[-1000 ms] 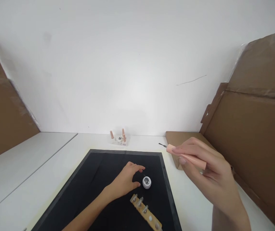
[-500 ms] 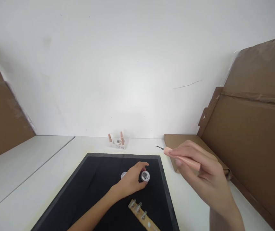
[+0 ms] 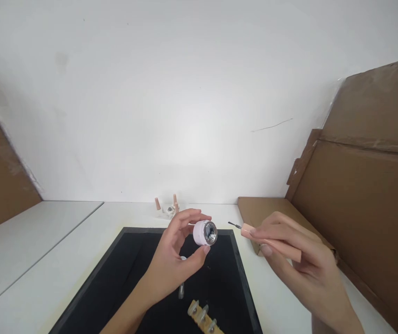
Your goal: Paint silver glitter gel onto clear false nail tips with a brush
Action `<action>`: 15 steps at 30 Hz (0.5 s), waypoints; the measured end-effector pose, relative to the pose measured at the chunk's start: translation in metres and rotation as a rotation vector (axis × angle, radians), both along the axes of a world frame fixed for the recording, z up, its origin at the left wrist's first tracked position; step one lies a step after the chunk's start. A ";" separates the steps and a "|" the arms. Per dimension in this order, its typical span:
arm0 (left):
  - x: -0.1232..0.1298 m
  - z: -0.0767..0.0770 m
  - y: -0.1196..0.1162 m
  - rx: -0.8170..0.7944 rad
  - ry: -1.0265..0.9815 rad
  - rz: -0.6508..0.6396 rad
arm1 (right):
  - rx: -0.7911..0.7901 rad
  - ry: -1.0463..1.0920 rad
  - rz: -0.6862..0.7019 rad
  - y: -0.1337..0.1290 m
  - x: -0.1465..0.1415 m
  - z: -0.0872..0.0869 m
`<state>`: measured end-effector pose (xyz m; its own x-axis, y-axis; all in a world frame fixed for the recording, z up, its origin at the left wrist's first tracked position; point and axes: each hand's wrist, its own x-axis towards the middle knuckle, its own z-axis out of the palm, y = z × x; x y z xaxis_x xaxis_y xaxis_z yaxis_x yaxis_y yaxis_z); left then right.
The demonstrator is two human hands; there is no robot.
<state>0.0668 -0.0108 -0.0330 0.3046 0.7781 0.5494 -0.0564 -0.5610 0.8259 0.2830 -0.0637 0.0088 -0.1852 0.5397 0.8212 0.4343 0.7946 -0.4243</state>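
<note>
My left hand [image 3: 178, 253] grips a small round jar [image 3: 205, 233] between thumb and fingers, raised above a black mat [image 3: 139, 260]. Its mouth is tilted toward the right and shows silvery, dark contents. In my right hand [image 3: 298, 255] is a nail polish brush [image 3: 271, 246] with a pale pink handle, held like a pen. The dark bristle tip points left, a short gap away from the jar. Below, a tan strip [image 3: 204, 320] carrying several clear nail tips lies on the mat. A clear, slim piece [image 3: 181, 291] is partly hidden under my left hand.
Against the white wall stands a clear holder [image 3: 166, 213] with pink-capped bottles, partly behind my left hand. A flat cardboard box [image 3: 264, 208] lies at the back right. Cardboard panels rise on the right [image 3: 373, 185] and left [image 3: 0, 157].
My left hand has lifted the jar off the mat and tilted its mouth toward the brush. The brush in my right hand has shifted slightly right and down.
</note>
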 end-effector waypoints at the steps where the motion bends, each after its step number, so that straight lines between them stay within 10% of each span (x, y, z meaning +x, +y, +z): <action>1: -0.004 0.002 -0.002 0.008 -0.007 -0.002 | 0.001 -0.003 0.010 0.000 -0.002 -0.001; 15: -0.043 0.010 -0.005 -0.002 -0.023 0.075 | 0.011 -0.079 0.046 0.004 -0.037 -0.010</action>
